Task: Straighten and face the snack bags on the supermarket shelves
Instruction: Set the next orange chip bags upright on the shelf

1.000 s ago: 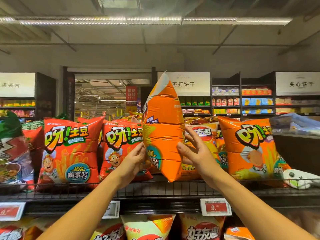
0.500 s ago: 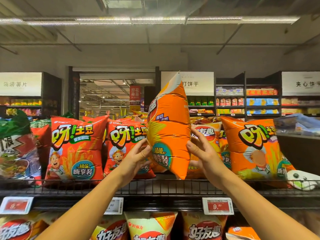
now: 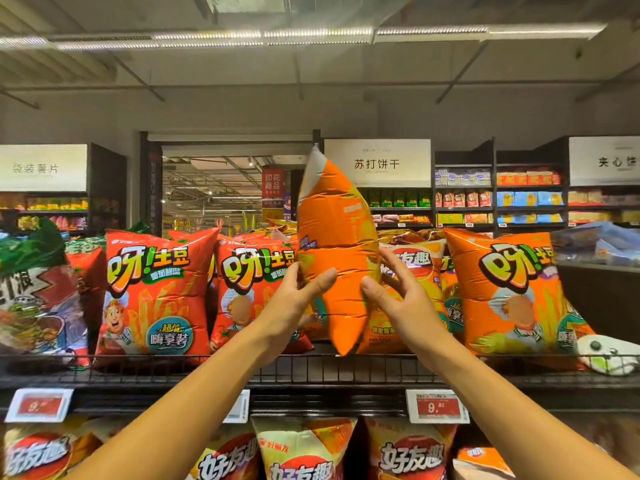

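Observation:
An orange snack bag (image 3: 337, 237) stands upright and turned edge-on over the top wire shelf (image 3: 346, 370), its bottom corner near the shelf's front rail. My left hand (image 3: 298, 299) grips its left side with the thumb across the front. My right hand (image 3: 398, 296) presses its right side, fingers spread behind it. Two red bags (image 3: 156, 292) (image 3: 249, 278) face forward to the left. Another orange bag (image 3: 509, 292) faces forward to the right. A yellow bag (image 3: 419, 261) stands behind my right hand.
A green and grey bag (image 3: 31, 292) leans at the far left. A white plush item (image 3: 609, 355) lies at the shelf's right end. Price tags (image 3: 436, 407) hang on the shelf edge. Yellow and red bags (image 3: 304, 452) fill the shelf below. More aisles stand behind.
The orange bag has been twisted so its printed front turns away and its narrow edge faces me. Both hands have slid round onto the bag's sides, thumbs in front.

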Demonstrator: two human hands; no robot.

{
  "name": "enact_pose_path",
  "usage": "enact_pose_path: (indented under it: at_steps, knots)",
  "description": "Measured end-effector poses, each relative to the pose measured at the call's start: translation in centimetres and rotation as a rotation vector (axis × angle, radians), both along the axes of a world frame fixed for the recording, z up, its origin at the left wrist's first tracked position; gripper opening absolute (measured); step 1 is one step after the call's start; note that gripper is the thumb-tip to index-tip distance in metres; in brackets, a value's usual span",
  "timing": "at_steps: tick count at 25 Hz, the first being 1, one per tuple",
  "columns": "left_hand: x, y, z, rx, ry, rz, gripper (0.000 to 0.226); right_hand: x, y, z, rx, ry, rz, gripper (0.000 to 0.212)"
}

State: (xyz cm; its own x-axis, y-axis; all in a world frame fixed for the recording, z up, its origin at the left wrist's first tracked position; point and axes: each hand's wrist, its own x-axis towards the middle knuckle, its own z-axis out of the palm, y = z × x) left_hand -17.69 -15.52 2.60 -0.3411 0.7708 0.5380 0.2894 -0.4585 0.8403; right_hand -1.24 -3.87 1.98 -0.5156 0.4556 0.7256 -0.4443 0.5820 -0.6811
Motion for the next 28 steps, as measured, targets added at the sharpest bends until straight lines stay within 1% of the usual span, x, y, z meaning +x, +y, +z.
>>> enact_pose_path:
  at_steps: [2,3,4,6,8,9,11,12,13,14,15,17,20,23,26,28]
  knots:
    - [0.1,0.3,0.0,0.04,-0.003,0.02,0.106,-0.1,0.0,-0.1,0.084,-0.008,-0.024,0.051]
    - [-0.1,0.3,0.1,0.066,-0.031,0.027,0.111,0.0,0.1,-0.1,0.112,-0.002,-0.027,0.043]
    - [-0.4,0.2,0.0,0.079,-0.07,0.015,0.113,0.2,0.4,0.1,0.124,0.011,-0.038,0.039]
    - [-1.5,-0.2,-0.3,0.055,-0.142,-0.094,0.11,0.5,1.1,0.5,0.1,0.047,-0.099,0.04]
    - [-2.4,-1.1,-1.2,-0.025,-0.215,-0.271,0.099,0.8,2.0,0.8,0.025,0.05,-0.101,0.034]
    - [-2.7,-1.4,-1.6,-0.064,-0.253,-0.335,0.093,0.9,2.4,0.8,-0.03,0.016,-0.054,0.036]
    - [-3.2,-1.8,-2.0,-0.095,-0.271,-0.423,0.08,0.9,3.1,0.6,-0.189,-0.099,0.106,0.067]
    - [-3.2,-1.9,-2.0,-0.089,-0.254,-0.454,0.072,0.9,3.3,0.4,-0.252,-0.147,0.181,0.074]
    - [-3.2,-2.1,-1.8,-0.08,-0.234,-0.472,0.064,0.9,3.5,0.2,-0.279,-0.174,0.234,0.073]
    - [-3.1,-2.2,-1.5,-0.077,-0.221,-0.461,0.06,0.9,3.4,0.1,-0.272,-0.19,0.261,0.069]
    - [-3.2,-2.4,-1.3,-0.076,-0.221,-0.425,0.062,0.9,3.4,0.0,-0.247,-0.204,0.264,0.065]
    - [-3.7,-2.4,-1.1,-0.077,-0.214,-0.366,0.072,1.0,3.1,-0.1,-0.194,-0.207,0.238,0.058]
    - [-3.5,-2.2,-1.1,-0.098,-0.152,-0.315,0.085,1.1,2.9,0.0,-0.169,-0.191,0.222,0.046]
    - [-2.9,-2.0,-1.3,-0.096,-0.101,-0.209,0.095,1.0,2.7,-0.1,-0.161,-0.2,0.222,0.046]
    - [-2.4,-2.2,-1.1,-0.15,-0.076,-0.141,0.089,1.0,2.5,-0.3,-0.165,-0.22,0.195,0.049]
    - [-2.3,-2.4,-0.9,-0.184,-0.074,-0.156,0.08,1.1,2.4,-0.3,-0.169,-0.233,0.181,0.049]
